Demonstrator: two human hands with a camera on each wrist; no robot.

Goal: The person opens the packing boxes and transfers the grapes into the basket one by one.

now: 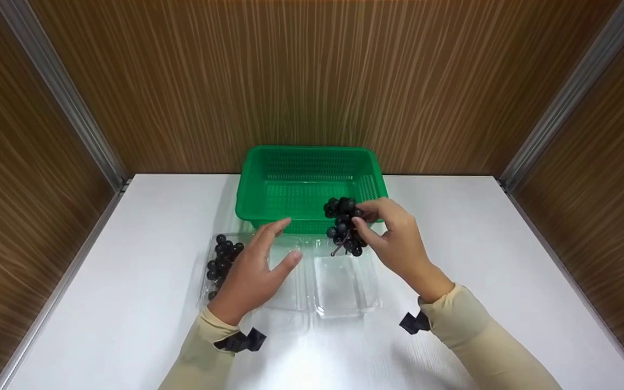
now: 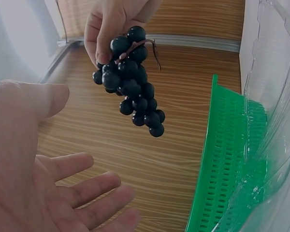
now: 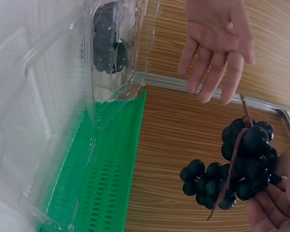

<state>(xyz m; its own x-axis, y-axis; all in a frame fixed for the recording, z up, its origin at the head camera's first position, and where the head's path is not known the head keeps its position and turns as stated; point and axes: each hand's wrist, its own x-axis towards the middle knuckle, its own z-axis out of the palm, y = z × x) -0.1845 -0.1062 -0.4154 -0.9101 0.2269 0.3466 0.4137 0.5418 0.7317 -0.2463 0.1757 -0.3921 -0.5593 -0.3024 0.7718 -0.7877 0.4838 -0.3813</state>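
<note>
My right hand (image 1: pixel 398 238) pinches a bunch of dark grapes (image 1: pixel 343 225) above the front right of the green basket. In the right wrist view, the bunch (image 3: pixel 241 166) shows its reddish stem facing the camera. My left hand (image 1: pixel 258 268) has its fingers spread and holds nothing; it hovers over the clear plastic clamshell box (image 1: pixel 290 287). A second bunch of grapes (image 1: pixel 223 257) lies in the left half of that box, partly hidden by the left hand. The box's right half (image 1: pixel 339 281) lies opened out beneath the held bunch.
Behind the box, against the wood-grain back wall (image 1: pixel 312 81), stands a green perforated basket (image 1: pixel 247 200). A white table (image 1: pixel 128 325) lies under everything, with wood-grain panels at both sides. Black wrist mounts (image 1: pixel 240 341) sit at the sleeve cuffs.
</note>
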